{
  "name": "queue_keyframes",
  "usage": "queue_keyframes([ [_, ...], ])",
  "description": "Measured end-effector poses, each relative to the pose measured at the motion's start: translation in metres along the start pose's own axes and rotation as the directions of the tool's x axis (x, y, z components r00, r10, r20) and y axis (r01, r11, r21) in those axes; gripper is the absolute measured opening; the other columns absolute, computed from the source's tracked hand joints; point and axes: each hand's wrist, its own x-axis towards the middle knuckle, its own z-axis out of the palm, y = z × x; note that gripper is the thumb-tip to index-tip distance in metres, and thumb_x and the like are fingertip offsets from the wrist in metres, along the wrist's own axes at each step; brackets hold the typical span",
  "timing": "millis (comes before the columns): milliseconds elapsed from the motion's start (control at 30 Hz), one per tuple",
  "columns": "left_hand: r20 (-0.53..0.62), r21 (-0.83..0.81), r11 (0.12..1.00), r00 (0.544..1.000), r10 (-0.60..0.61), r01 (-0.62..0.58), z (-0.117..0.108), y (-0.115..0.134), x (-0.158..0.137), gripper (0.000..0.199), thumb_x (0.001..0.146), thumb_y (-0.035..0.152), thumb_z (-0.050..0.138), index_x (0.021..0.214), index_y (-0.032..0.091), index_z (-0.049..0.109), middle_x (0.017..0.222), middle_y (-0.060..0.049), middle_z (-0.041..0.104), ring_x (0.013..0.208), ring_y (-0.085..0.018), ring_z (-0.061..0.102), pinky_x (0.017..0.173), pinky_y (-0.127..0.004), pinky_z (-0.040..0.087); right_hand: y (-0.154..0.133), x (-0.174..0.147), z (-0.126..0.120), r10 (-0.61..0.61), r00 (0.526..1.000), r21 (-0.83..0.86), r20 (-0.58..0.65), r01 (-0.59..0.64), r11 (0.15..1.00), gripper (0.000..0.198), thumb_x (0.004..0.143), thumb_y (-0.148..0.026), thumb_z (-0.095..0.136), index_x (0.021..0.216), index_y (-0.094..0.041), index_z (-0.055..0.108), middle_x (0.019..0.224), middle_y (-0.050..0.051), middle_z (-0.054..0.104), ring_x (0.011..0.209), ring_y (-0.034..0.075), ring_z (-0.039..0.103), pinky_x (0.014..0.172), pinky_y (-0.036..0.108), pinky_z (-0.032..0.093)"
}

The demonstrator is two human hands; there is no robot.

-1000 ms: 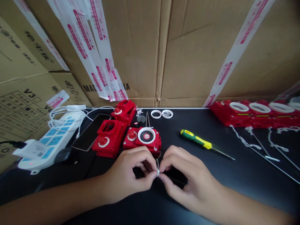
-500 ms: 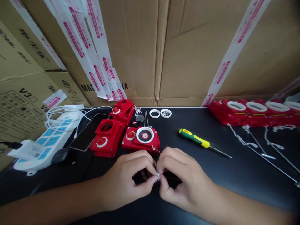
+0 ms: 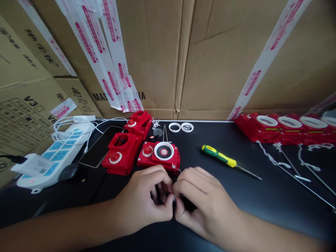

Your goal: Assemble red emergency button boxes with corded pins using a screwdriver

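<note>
My left hand [image 3: 147, 199] and my right hand [image 3: 203, 201] meet low in the middle of the view, each closed in a pinch. Between their fingertips a small bit of white string [image 3: 174, 198] shows; most of it is hidden by the fingers. Just beyond the hands lies a red box [image 3: 143, 161] with a red knob and a white ring [image 3: 164, 151] around a dark disc. Its near edge is partly covered by my left hand.
Left are red housings [image 3: 119, 157], a phone [image 3: 98, 147] and a white power strip [image 3: 61, 150]. A screwdriver [image 3: 223, 157] lies to the right. Two white rings [image 3: 174, 127] are at the back. Several red boxes [image 3: 265, 127] with strings and metal rods stand far right, against cardboard [image 3: 152, 52].
My fingertips have drawn closer together, and less of the white string shows between them. The whole view has shifted slightly. The things on the table stay in place.
</note>
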Motion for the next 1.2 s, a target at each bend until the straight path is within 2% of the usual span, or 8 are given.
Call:
queue_keyframes([
  [167, 0.005, 0.035, 0.999, 1.0, -0.017, 0.017, 0.003, -0.003, -0.002, 0.018, 0.066, 0.009, 0.068, 0.077, 0.019, 0.056, 0.073, 0.004, 0.056, 0.054, -0.007, 0.054, 0.048, -0.015, 0.044, -0.001, 0.0, 0.004, -0.045, 0.997, 0.025, 0.058, 0.043, 0.999, 0.014, 0.094, -0.009, 0.06, 0.1, -0.019, 0.067, 0.084, 0.002, 0.064, 0.073, 0.018, 0.05, 0.067, 0.035, 0.036],
  [300, 0.05, -0.066, 0.993, 0.994, -0.096, 0.099, 0.003, -0.004, -0.002, 0.016, 0.067, 0.01, 0.066, 0.077, 0.019, 0.057, 0.073, 0.003, 0.058, 0.055, -0.008, 0.055, 0.048, -0.016, 0.044, -0.001, 0.0, 0.005, -0.048, 0.996, 0.049, 0.073, 0.045, 0.998, 0.015, 0.091, -0.007, 0.06, 0.097, -0.02, 0.065, 0.087, 0.002, 0.061, 0.073, 0.017, 0.048, 0.066, 0.033, 0.038],
  [500, 0.1, -0.287, 0.928, 0.971, -0.219, 0.238, 0.002, -0.001, 0.0, 0.013, 0.067, 0.01, 0.064, 0.077, 0.017, 0.06, 0.072, 0.003, 0.061, 0.055, -0.007, 0.057, 0.049, -0.014, 0.045, -0.001, -0.001, -0.004, 0.121, 0.989, 0.203, 0.079, -0.135, 0.97, 0.015, 0.091, -0.011, 0.059, 0.099, -0.023, 0.055, 0.093, 0.003, 0.063, 0.08, 0.018, 0.055, 0.071, 0.033, 0.047],
  [567, 0.124, -0.333, 0.901, 0.96, -0.25, 0.278, 0.002, -0.001, 0.001, 0.012, 0.068, 0.01, 0.065, 0.078, 0.017, 0.061, 0.071, 0.003, 0.062, 0.055, -0.008, 0.059, 0.049, -0.015, 0.046, -0.001, -0.002, -0.006, 0.138, 0.987, 0.239, 0.079, -0.153, 0.959, 0.015, 0.093, -0.013, 0.062, 0.102, -0.023, 0.055, 0.094, 0.003, 0.065, 0.08, 0.018, 0.057, 0.071, 0.032, 0.049],
  [767, 0.254, -0.444, 0.774, 0.892, -0.374, 0.451, 0.002, -0.004, 0.0, 0.014, 0.071, 0.015, 0.069, 0.083, 0.017, 0.061, 0.063, 0.005, 0.061, 0.047, -0.012, 0.065, 0.044, -0.018, 0.053, 0.0, -0.002, -0.005, 0.085, 0.995, 0.202, 0.047, -0.092, 0.975, 0.012, 0.099, -0.013, 0.064, 0.104, -0.023, 0.059, 0.093, 0.002, 0.069, 0.079, 0.017, 0.06, 0.072, 0.032, 0.05],
  [1000, 0.276, -0.388, 0.8, 0.886, -0.372, 0.457, 0.0, 0.001, 0.0, 0.013, 0.066, 0.014, 0.064, 0.077, 0.018, 0.057, 0.062, 0.004, 0.061, 0.045, -0.011, 0.064, 0.041, -0.016, 0.051, 0.0, 0.004, -0.003, -0.099, 0.993, 0.1, 0.064, 0.093, 0.991, 0.013, 0.098, -0.007, 0.059, 0.095, -0.017, 0.066, 0.084, 0.003, 0.068, 0.076, 0.016, 0.055, 0.07, 0.033, 0.049],
  [1200, 0.318, -0.412, 0.756, 0.858, -0.404, 0.509, 0.0, 0.001, 0.001, 0.016, 0.062, 0.014, 0.062, 0.076, 0.019, 0.056, 0.058, 0.005, 0.062, 0.045, -0.011, 0.064, 0.042, -0.016, 0.053, 0.001, 0.005, -0.006, -0.171, 0.982, 0.029, 0.087, 0.169, 0.985, 0.017, 0.1, -0.008, 0.057, 0.091, -0.015, 0.07, 0.082, 0.005, 0.068, 0.074, 0.018, 0.054, 0.066, 0.034, 0.048],
])
